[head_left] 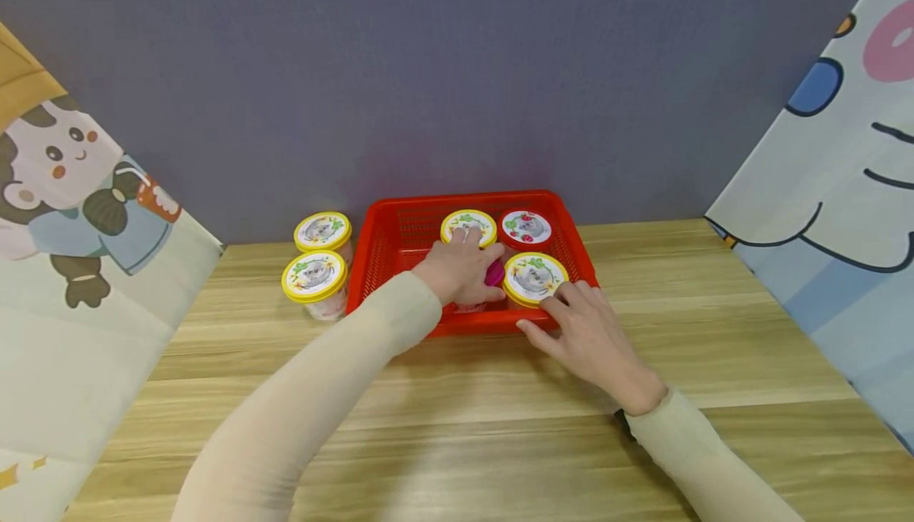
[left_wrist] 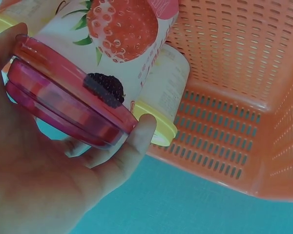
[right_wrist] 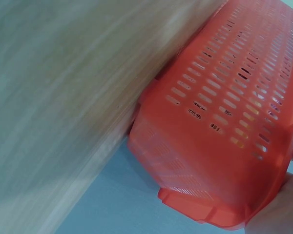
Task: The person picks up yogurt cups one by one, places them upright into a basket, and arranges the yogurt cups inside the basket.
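A red perforated plastic basket (head_left: pixel 457 325) stands on the table against the grey back panel. Inside it, my left hand (head_left: pixel 464 268) grips a tub with a magenta lid (head_left: pixel 494 273), its fingers and thumb spread round the lid. The left wrist view shows the strawberry and blackberry print on that tub (left_wrist: pixel 122 34). Beside it in the basket are a yellow-lidded tub (head_left: pixel 468 224) behind, a red-lidded tub (head_left: pixel 527 227) at the back right and another yellow-lidded tub (head_left: pixel 534 276) at the front right. My right hand (head_left: pixel 589 332) holds the basket's front right rim, thumb outside, fingers over the edge.
Two more yellow-lidded tubs, one behind (head_left: pixel 323 231) and one in front (head_left: pixel 314 276), stand on the wooden table (head_left: pixel 457 435) just left of the basket. Panels with cartoon prints (head_left: pixel 93 189) border the table at both sides.
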Available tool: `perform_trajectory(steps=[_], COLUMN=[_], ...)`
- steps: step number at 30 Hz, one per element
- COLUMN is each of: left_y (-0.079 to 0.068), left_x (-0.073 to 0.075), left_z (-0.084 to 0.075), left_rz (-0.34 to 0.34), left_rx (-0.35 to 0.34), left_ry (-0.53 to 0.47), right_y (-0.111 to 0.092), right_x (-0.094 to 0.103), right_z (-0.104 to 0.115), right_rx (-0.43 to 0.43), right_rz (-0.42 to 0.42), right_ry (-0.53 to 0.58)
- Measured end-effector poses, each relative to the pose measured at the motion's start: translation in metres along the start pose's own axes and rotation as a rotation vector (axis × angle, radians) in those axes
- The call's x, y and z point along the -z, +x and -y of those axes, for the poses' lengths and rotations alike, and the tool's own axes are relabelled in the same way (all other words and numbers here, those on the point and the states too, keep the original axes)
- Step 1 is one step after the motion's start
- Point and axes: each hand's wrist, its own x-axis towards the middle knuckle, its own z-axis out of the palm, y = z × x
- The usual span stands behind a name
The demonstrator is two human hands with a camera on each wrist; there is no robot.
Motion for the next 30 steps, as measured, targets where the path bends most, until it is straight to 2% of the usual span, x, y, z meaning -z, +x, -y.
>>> perform_trajectory(steps=[10, 20, 30], left_y=[0.0008, 0.0014, 0.0025], left_x=[-0.0007, -0.003, -0.0034], left_z=[0.002, -0.0009, -0.0019], left_rz=[0.04, -0.025, -0.021], left_rx=[0.035, 0.005, 0.022], left_ry=[-0.059, -0.034, -0.029], right_y=[-0.0003, -0.0006, -0.0003], right_x=[-0.0006, -0.0019, -0.0022], right_z=[-0.0009, -0.0022, -0.0023], right_rx=[0.004, 0.02, 0.025], right_rz=[-0.014, -0.026, -0.035], right_ry=[0.009, 0.008, 0.01])
